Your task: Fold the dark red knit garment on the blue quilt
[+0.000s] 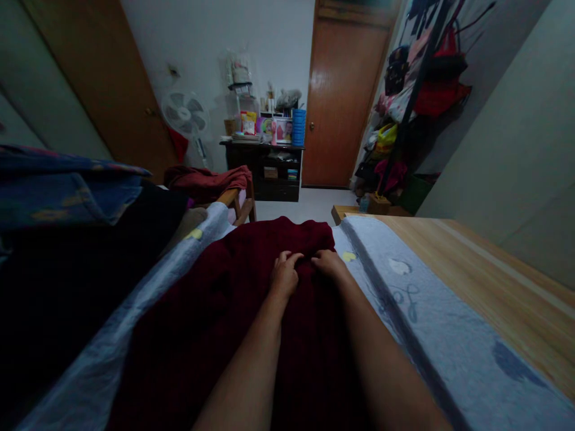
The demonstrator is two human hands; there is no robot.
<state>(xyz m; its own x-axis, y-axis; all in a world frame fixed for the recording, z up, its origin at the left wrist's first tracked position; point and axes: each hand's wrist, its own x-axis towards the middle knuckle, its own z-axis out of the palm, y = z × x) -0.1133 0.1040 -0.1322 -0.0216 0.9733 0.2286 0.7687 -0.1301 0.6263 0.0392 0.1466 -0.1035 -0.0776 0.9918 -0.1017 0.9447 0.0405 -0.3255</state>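
A dark red cloth garment lies spread over a light grey-blue patterned sheet, its far end near the sheet's far edge. On the garment's upper middle rests my left hand, fingers somewhat apart and touching the fabric. Just to its right, my right hand has its fingers bent down at the cloth, close to the garment's right edge. Whether those fingertips pinch any fabric is too dark to tell.
Dark and blue floral clothes are heaped at the left. A reddish cloth hangs over a wooden chair. Bare wooden board runs along the right. Farther back stand a fan, a black cabinet and hanging bags.
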